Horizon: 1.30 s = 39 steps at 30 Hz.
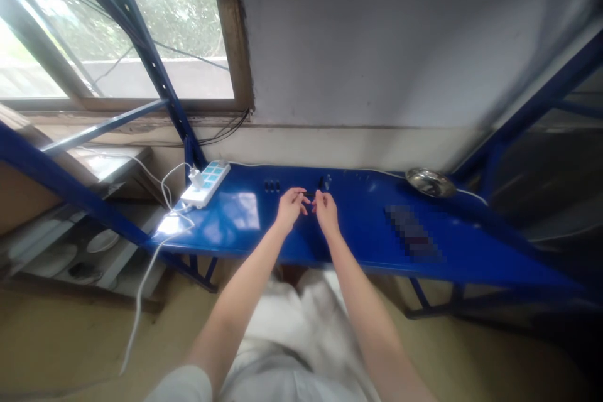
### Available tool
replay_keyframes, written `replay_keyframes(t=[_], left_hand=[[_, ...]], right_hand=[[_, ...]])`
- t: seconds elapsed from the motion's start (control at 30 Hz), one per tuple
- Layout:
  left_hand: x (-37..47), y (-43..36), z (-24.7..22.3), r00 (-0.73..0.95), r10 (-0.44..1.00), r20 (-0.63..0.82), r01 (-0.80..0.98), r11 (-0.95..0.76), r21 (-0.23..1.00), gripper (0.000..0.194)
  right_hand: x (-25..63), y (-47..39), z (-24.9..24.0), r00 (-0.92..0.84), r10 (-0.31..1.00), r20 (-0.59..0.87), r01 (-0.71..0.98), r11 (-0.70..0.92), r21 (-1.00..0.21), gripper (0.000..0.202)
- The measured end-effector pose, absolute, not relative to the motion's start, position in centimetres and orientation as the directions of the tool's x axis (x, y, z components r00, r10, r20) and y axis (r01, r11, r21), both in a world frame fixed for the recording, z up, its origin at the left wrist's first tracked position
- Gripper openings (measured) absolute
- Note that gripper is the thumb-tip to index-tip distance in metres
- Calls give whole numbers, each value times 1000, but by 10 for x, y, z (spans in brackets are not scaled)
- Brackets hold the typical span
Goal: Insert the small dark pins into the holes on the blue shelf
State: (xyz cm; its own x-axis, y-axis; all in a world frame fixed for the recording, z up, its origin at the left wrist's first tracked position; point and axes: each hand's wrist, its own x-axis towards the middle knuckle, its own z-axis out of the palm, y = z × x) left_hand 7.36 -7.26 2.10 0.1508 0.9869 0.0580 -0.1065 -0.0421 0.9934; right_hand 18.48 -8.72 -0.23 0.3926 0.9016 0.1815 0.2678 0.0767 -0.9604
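Currently pinching a thin black stick just above the blue table, with left hand at its nine o'clock end and right hand at its three o'clock end. Clamped on it by thumb and fingertips, with other fingers slightly apart. Cannot make out the stick's covered ends, nor the pixelated dark shape toward four o'clock. Reaching with bare forearms from seven and five o'clock, near small black pieces toward ten o'clock.
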Motion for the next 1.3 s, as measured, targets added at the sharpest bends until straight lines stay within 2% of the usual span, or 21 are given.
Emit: replay_keyframes(t=[0.17,0.33,0.5,0.87,1.07,1.3], left_hand=[[68,-95,31,160,983,91,-176,-62,982,16],[60,-106,36,178,967,181,-185,-148,972,26],[55,-110,40,123,963,242,-163,-221,962,28],[47,-111,46,148,946,288,-20,-288,957,25],[47,-112,50,185,938,295,52,-309,950,32],[47,-109,50,142,970,200,4,-202,979,41]], right_hand=[[179,-97,17,361,905,225,259,135,-956,47],[169,-106,31,363,902,233,147,191,-970,47],[160,-115,46,362,899,246,73,235,-969,45],[152,-130,63,435,821,369,294,258,-921,47],[149,-131,62,430,818,382,325,254,-911,45],[153,-129,63,356,863,359,325,246,-913,45]])
